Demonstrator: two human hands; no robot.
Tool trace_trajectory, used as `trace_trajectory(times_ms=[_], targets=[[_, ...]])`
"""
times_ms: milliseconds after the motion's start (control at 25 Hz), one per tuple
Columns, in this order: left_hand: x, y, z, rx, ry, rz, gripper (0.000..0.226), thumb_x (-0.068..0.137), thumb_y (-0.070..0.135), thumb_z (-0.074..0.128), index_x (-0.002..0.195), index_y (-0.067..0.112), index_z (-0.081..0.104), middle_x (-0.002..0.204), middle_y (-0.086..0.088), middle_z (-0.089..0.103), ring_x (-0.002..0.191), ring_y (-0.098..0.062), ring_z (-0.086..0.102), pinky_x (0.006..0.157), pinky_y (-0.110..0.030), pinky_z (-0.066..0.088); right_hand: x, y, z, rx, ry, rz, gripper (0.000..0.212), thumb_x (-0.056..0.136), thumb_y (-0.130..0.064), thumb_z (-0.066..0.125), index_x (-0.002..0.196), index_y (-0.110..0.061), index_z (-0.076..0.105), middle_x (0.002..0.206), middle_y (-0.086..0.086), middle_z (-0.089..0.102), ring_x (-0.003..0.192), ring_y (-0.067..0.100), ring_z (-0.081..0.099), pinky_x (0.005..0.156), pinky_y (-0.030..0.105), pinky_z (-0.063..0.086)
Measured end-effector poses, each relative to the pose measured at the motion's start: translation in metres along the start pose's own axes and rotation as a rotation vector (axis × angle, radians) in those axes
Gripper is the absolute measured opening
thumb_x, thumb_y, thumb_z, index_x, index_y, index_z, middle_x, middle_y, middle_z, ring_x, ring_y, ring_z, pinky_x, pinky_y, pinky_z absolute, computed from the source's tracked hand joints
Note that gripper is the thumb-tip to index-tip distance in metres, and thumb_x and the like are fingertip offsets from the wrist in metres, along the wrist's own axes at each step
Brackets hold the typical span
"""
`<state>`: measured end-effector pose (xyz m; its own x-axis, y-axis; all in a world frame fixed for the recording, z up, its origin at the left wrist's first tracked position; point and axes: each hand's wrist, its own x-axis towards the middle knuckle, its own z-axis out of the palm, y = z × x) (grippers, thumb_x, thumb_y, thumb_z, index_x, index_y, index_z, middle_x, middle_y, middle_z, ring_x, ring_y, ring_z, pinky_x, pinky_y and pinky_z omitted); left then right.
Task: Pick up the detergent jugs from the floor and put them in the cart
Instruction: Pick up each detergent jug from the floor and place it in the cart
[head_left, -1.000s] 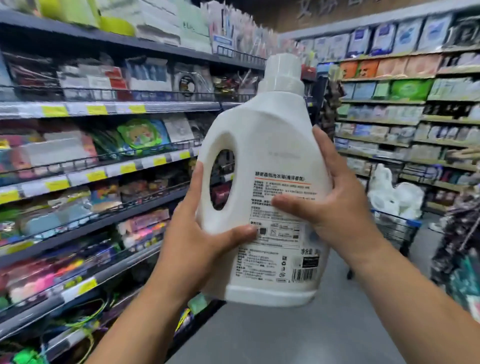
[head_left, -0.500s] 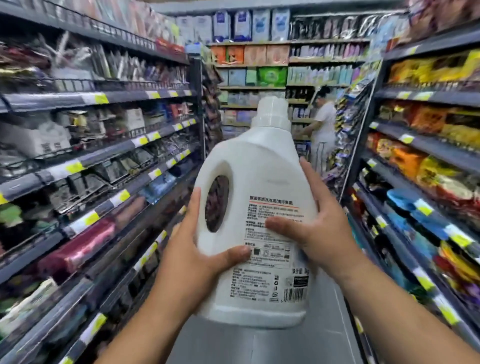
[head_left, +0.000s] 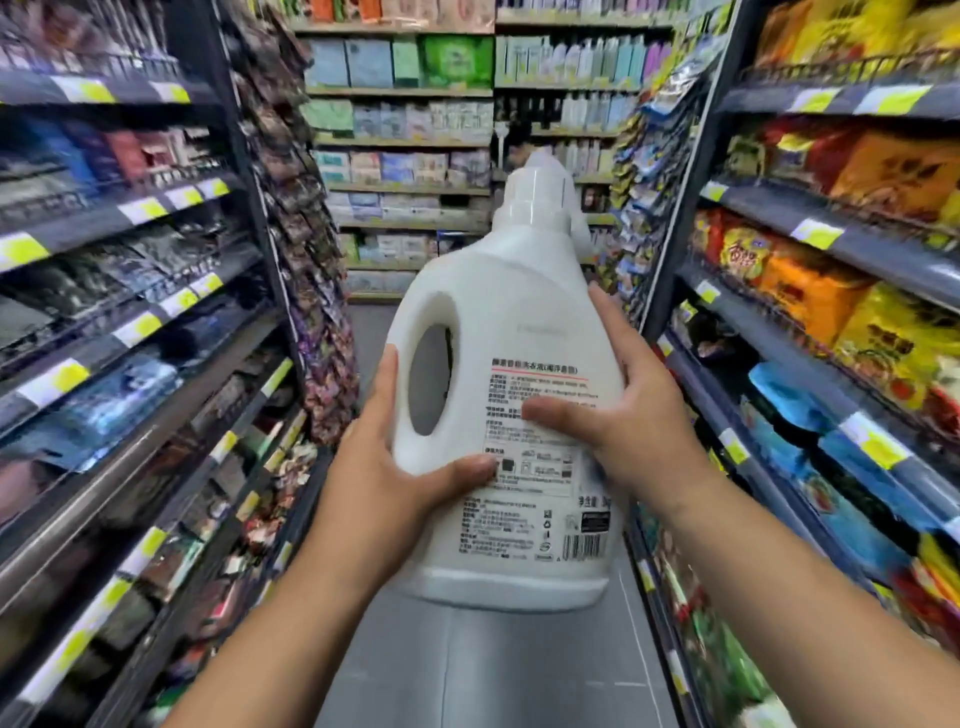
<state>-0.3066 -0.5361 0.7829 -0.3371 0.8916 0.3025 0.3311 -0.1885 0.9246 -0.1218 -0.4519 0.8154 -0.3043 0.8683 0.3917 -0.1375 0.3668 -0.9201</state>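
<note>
hands: left hand (head_left: 384, 483) and right hand (head_left: 634, 415) still grip jug (head_left: 519, 312)
change: view swung; cart gone from frame, drop pending

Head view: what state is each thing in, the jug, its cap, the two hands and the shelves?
Jug: held up in the aisle, nearly upright, label facing the camera.
Cap: on the jug, closed.
Left hand: grips the jug's handle side, thumb across the front.
Right hand: grips the other side, thumb on the label.
Shelves: stocked on both sides.
Cart: not in view.
</note>
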Motion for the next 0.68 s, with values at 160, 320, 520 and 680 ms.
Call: trace_trajectory(times_ms=[160, 320, 520, 680], targets=[[0.100, -0.033, 0.023, 0.006, 0.017, -0.024, 0.132, 0.047, 0.045, 0.095, 0.153, 0.047, 0.017, 0.131, 0.031, 0.050, 0.120, 0.007, 0.053, 0.098, -0.012, 0.042, 0.101, 0.048, -0.017, -0.047, -0.010, 0.011, 0.109, 0.053, -0.008, 0.090, 0.147, -0.026, 0.038, 0.129, -0.005, 0.063, 0.112, 0.010, 0.064, 0.089, 0.030, 0.055], [0.218, -0.091, 0.041, -0.002, -0.028, -0.036, 0.132, 0.044, 0.049, 0.093, 0.152, 0.050, 0.016, 0.126, 0.032, 0.053, 0.117, 0.006, 0.056, 0.099, -0.022, 0.046, 0.207, 0.116, -0.020, -0.094, -0.016, 0.028, 0.104, 0.060, -0.002, 0.088, 0.148, -0.024, 0.036, 0.131, 0.003, 0.063, 0.115, 0.018, 0.064, 0.091, 0.039, 0.055], [0.362, -0.158, 0.059, -0.006, -0.124, -0.052, 0.129, 0.043, 0.056, 0.087, 0.149, 0.057, 0.013, 0.135, 0.020, 0.058, 0.119, -0.002, 0.059, 0.105, -0.038, 0.048, 0.324, 0.187, -0.019, -0.106, 0.085, 0.065, 0.099, 0.061, -0.002, 0.084, 0.146, -0.021, 0.038, 0.126, -0.004, 0.064, 0.110, 0.009, 0.065, 0.083, 0.023, 0.055], [0.459, -0.200, 0.083, -0.013, -0.202, -0.116, 0.130, 0.041, 0.056, 0.087, 0.149, 0.056, 0.014, 0.138, 0.015, 0.057, 0.123, -0.006, 0.058, 0.107, -0.041, 0.047, 0.404, 0.241, -0.030, -0.133, 0.157, 0.100, 0.095, 0.060, 0.000, 0.085, 0.137, -0.032, 0.039, 0.110, -0.029, 0.066, 0.105, -0.004, 0.063, 0.082, 0.017, 0.052]])
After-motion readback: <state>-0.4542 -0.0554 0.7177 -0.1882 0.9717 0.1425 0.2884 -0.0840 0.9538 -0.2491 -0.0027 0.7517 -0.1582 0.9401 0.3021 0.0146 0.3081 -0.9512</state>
